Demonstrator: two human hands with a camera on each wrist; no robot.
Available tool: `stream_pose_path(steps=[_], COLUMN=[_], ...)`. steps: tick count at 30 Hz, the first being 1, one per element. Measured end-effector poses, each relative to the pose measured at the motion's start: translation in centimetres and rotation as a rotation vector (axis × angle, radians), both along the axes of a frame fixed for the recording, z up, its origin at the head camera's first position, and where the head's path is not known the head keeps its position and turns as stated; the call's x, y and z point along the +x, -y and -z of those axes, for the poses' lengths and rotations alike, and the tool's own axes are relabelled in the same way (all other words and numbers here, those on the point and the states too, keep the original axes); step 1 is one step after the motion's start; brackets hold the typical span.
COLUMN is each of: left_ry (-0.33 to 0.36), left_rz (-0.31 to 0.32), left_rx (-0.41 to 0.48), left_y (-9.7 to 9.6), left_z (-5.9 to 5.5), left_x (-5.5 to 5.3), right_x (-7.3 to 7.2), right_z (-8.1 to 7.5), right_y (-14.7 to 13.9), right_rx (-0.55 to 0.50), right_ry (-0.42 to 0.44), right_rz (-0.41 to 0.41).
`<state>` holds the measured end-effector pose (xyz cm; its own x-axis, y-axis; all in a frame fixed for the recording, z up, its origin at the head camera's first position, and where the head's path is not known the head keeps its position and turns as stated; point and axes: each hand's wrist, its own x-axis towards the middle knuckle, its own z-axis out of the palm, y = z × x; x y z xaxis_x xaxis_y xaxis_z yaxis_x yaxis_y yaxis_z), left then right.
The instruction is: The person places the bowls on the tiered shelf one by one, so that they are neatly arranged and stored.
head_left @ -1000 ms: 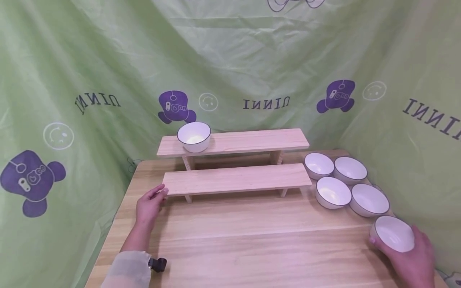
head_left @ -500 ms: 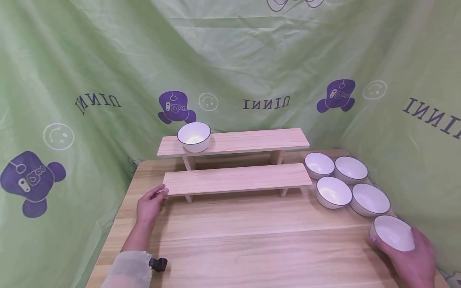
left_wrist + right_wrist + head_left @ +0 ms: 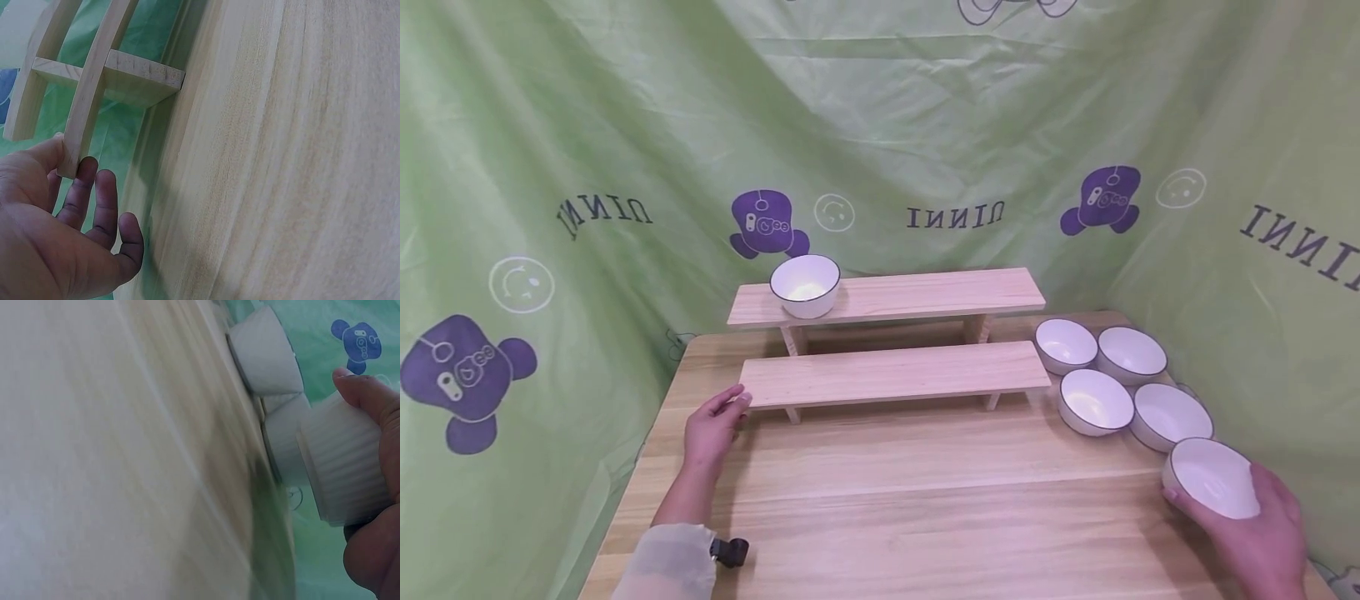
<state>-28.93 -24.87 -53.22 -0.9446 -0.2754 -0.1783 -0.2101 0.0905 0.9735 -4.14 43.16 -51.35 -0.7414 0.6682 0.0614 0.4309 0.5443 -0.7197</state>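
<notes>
In the head view, part of the right hand (image 3: 1262,525) is hidden behind the white bowl (image 3: 1213,479) it grips, and the left sleeve (image 3: 668,565) runs off the bottom edge. Lettering (image 3: 1303,243) on the green curtain (image 3: 880,125) is cut by the right edge. The right wrist view crops that hand, conceals the bowl's inside and blurs the tabletop (image 3: 119,456). In the left wrist view, the left hand (image 3: 59,231) is cropped at the left, the lower shelf (image 3: 89,97) at the top.
</notes>
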Motion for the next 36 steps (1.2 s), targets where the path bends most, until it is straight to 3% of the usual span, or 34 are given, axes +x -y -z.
stream_pose_path(steps=[21, 29, 36], left_ry=[-0.002, 0.005, 0.007], left_rz=[-0.009, -0.015, -0.005], left_rx=[-0.004, -0.002, -0.004], left_y=[0.0, 0.2, 0.1], left_z=[0.2, 0.2, 0.2], left_x=[-0.2, -0.1, -0.2], right_x=[-1.1, -2.0, -2.9], right_z=[-2.6, -3.7, -4.6], right_y=[2.4, 3.8, 4.9], right_rx=[0.015, 0.012, 0.009], right_ry=[-0.002, -0.050, -0.031], right_rz=[-0.093, -0.133, -0.148])
